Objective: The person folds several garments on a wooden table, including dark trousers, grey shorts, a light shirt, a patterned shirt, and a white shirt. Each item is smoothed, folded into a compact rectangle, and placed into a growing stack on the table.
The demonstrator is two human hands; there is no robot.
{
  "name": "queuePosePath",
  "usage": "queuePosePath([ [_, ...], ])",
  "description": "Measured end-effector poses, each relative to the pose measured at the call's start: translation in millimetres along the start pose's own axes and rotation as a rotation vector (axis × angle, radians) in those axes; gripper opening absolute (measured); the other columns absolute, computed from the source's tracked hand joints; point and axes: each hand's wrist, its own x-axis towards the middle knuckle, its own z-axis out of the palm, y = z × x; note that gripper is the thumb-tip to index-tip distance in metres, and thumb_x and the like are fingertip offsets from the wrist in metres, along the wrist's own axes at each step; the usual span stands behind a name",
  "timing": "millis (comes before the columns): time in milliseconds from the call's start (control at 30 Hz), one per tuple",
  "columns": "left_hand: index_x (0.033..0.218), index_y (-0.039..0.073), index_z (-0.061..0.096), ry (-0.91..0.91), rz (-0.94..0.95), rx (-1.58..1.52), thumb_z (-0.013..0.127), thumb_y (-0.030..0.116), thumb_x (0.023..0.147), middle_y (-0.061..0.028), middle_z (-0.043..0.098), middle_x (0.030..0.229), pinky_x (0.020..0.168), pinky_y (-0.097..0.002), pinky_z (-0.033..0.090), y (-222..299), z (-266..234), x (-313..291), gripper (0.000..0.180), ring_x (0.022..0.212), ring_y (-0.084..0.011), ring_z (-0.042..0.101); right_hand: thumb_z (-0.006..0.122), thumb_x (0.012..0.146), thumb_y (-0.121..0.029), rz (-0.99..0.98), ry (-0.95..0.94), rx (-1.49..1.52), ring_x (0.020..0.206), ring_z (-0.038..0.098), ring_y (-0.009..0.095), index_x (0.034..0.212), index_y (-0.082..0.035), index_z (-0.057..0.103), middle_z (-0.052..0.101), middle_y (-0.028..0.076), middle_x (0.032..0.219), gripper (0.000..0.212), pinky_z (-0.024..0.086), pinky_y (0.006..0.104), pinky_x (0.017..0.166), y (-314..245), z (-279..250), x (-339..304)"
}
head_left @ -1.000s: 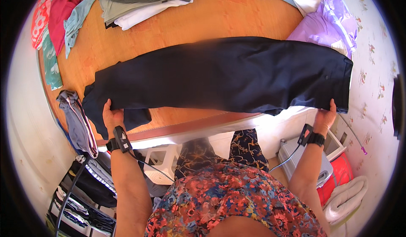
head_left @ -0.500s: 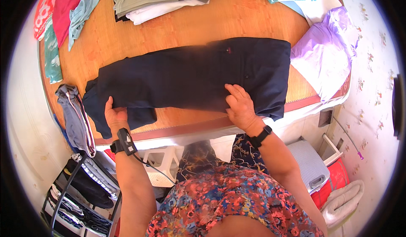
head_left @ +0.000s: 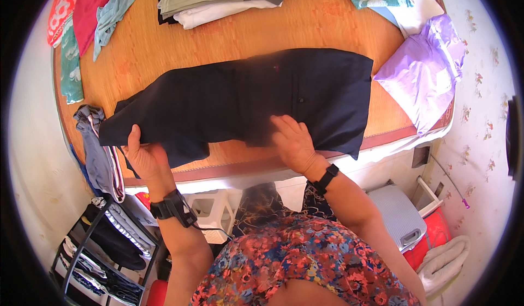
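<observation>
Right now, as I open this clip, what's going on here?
A person in a floral top is handling dark trousers on a wood-coloured surface. The left hand is at their near edge by the left end, thumb over the cloth; the right hand is over that edge farther right. A folded clothes stack lies beyond, a purple bundle to the right.

Trousers [head_left: 327,98] are held near their left end by the left hand [head_left: 147,161] and touched at the near edge by the right hand [head_left: 295,145]; clothes [head_left: 224,1] are stacked beyond.
</observation>
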Motion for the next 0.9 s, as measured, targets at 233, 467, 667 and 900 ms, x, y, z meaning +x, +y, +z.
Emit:
queuePosePath([
  [233,0.117,-0.002,0.058,-0.719,0.337,0.465,0.065,0.007,0.081,-0.0144,0.064,0.107,0.093,-0.0403,0.047,-5,68,-99,0.038,0.101,-0.0271,0.061,0.057,0.090,-0.014,0.665,0.027,1.125,0.114,0.055,0.027,0.117,-0.002,0.057,0.055,0.011,0.130,0.029,0.047,0.0364,0.091,23,-42,-38],
  [467,0.114,0.003,0.061,-1.361,0.484,0.873,0.062,0.001,0.076,-0.0140,0.060,0.103,0.087,-0.0393,0.046,-82,85,-146,0.038,0.097,-0.0318,0.057,0.027,0.098,-0.057,0.820,0.559,1.898,0.120,0.053,0.030,0.134,-0.001,0.045,0.052,0.017,0.134,0.069,0.045,0.0427,0.098,86,-105,-84],
  [667,0.116,0.003,0.060,-0.764,0.564,1.180,0.059,0.000,0.079,-0.0162,0.058,0.119,0.094,-0.0407,0.043,-113,40,-91,0.038,0.109,-0.0334,0.055,0.058,0.087,0.000,1.036,0.464,1.280,0.098,0.061,0.017,0.118,0.004,0.055,0.063,0.009,0.108,0.032,0.049,0.0283,0.086,93,-95,-95],
  [900,0.137,0.011,0.045,-1.096,0.767,1.651,0.064,0.018,0.083,-0.0119,0.033,0.150,0.109,-0.0566,0.018,-142,48,-85,0.058,0.141,-0.0303,0.025,0.058,0.080,0.010,0.923,0.500,0.824,0.082,0.062,0.010,0.109,0.005,0.057,0.066,0.005,0.092,0.029,0.049,0.0216,0.074,115,-89,-100],
])
